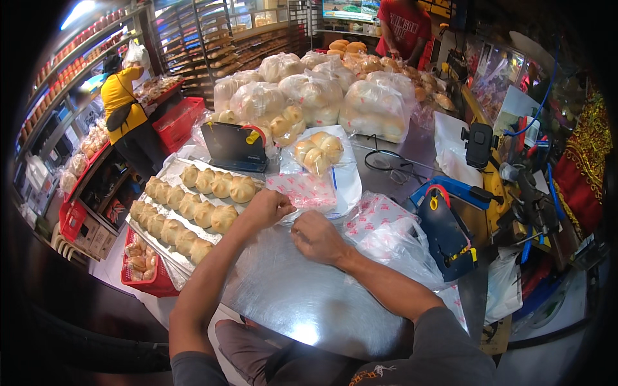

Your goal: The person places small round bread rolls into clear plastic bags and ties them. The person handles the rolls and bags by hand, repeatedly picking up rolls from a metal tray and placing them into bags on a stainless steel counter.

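My left hand (265,209) is closed, its fingertips pinched at the lower edge of a pink-printed plastic bag (301,190); what they hold, if anything, is too small to tell. Just right of it and nearer me, my right hand (318,238) is curled shut above the steel table (302,289), its grip hidden. Behind the printed bag, a clear bag of round buns (318,153) rests on a white sheet (347,177). To the left, rows of pointed buns (187,206) sit on a metal tray (170,168).
Bagged bread (309,93) is piled at the back. More printed plastic bags (393,235) lie right, beside a dark-blue holder (444,235). A black stand (235,148), cables and eyeglasses (393,170) lie around. People in yellow (122,103) and red (404,29) stand beyond.
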{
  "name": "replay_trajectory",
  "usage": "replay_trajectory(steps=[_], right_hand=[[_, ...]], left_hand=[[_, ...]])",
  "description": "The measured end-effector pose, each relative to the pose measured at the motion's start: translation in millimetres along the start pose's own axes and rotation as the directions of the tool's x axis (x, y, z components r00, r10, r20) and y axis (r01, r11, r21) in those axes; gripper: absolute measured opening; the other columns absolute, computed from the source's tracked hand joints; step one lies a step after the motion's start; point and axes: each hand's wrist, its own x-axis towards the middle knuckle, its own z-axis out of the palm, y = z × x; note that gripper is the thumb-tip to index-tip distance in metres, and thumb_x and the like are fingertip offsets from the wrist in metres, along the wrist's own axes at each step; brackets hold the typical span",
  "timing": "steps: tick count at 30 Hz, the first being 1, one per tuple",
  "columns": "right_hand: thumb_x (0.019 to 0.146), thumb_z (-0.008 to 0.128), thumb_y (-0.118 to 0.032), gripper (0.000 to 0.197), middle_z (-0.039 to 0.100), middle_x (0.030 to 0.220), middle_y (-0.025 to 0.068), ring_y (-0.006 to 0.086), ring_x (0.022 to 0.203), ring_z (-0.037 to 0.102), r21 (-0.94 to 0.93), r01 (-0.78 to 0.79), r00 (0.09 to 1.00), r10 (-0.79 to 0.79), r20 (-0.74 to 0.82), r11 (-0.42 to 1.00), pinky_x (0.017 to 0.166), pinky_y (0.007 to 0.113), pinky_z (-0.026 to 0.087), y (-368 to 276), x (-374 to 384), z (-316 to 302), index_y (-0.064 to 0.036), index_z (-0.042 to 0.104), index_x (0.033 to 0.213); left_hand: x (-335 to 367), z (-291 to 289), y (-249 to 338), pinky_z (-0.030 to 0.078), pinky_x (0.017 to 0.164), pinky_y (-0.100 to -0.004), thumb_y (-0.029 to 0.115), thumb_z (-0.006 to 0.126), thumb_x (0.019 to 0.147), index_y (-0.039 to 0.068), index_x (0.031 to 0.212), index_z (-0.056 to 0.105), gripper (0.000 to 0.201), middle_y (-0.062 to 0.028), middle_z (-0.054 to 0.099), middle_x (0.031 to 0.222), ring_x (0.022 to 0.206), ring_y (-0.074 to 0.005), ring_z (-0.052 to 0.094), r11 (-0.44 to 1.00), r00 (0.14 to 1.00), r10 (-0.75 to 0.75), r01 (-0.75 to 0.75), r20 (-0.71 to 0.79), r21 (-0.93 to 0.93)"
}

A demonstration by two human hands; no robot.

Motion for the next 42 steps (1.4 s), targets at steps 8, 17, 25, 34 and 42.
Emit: replay_trajectory(steps=[8, 17, 25, 34, 42], right_hand=[[0.082, 0.075, -0.007, 0.016, 0.065, 0.094, 0.0144, 0.0343, 0.094, 0.063, -0.008, -0.024, 0.998, 0.024, 0.058, 1.0, 0.084, 0.044, 0.051, 5, -3, 5, -0.0022, 0.066, 0.094], [0.082, 0.075, -0.006, 0.014, 0.065, 0.092, 0.0134, 0.0336, 0.092, 0.063, 0.002, -0.03, 0.996, 0.03, 0.082, 1.0, 0.083, 0.043, 0.052, 2, -1, 4, -0.0023, 0.066, 0.092], [0.08, 0.079, -0.008, 0.036, 0.063, 0.115, 0.0212, 0.0397, 0.111, 0.061, -0.104, -0.062, 0.995, 0.069, 0.07, 0.993, 0.095, 0.046, 0.05, -3, 0, 3, 0.0016, 0.063, 0.111], [0.084, 0.083, -0.029, 0.059, 0.064, 0.123, 0.0229, 0.043, 0.113, 0.063, -0.314, -0.412, 0.813, 0.501, 0.296, 0.855, 0.1, 0.052, 0.05, 12, 2, 9, 0.0005, 0.061, 0.131], [0.088, 0.075, -0.042, 0.075, 0.06, 0.14, 0.0239, 0.0429, 0.126, 0.059, -0.353, -0.13, 0.962, 0.204, 0.181, 0.926, 0.107, 0.057, 0.044, 82, -7, 12, -0.0035, 0.052, 0.149]], left_hand=[[7, 13, -17, 0.057, 0.074, -0.0412, 0.01, 0.078, 0.086, 0.002, 0.096, 0.079, 0.013, -0.0186, 0.075, 0.085, 0.077, -0.0323, 0.072, 0.99, 0.99, 0.14, -0.14, 0.02, -0.02], [11, 14, -14, 0.051, 0.065, -0.037, 0.02, 0.084, 0.088, 0.003, 0.079, 0.072, 0.023, -0.0081, 0.067, 0.07, 0.065, -0.0181, 0.061, 0.989, 0.997, -0.078, 0.079, 0.012, -0.122], [24, 19, -24, 0.048, 0.063, -0.0324, 0.026, 0.082, 0.094, 0.002, 0.081, 0.068, 0.03, -0.0029, 0.064, 0.071, 0.067, -0.0095, 0.054, 0.951, 0.994, -0.102, 0.105, 0.027, -0.29], [13, 9, 59, 0.042, 0.092, -0.0534, 0.028, 0.075, 0.088, 0.012, 0.094, 0.073, 0.017, -0.0074, 0.071, 0.095, 0.104, -0.0286, 0.064, 0.962, 0.972, 0.186, -0.152, -0.143, 0.225], [-27, 0, 120, 0.045, 0.089, -0.0486, 0.019, 0.071, 0.093, 0.006, 0.096, 0.065, 0.015, -0.0123, 0.067, 0.097, 0.101, -0.0322, 0.063, 0.903, 0.902, 0.428, -0.424, -0.057, 0.07]])
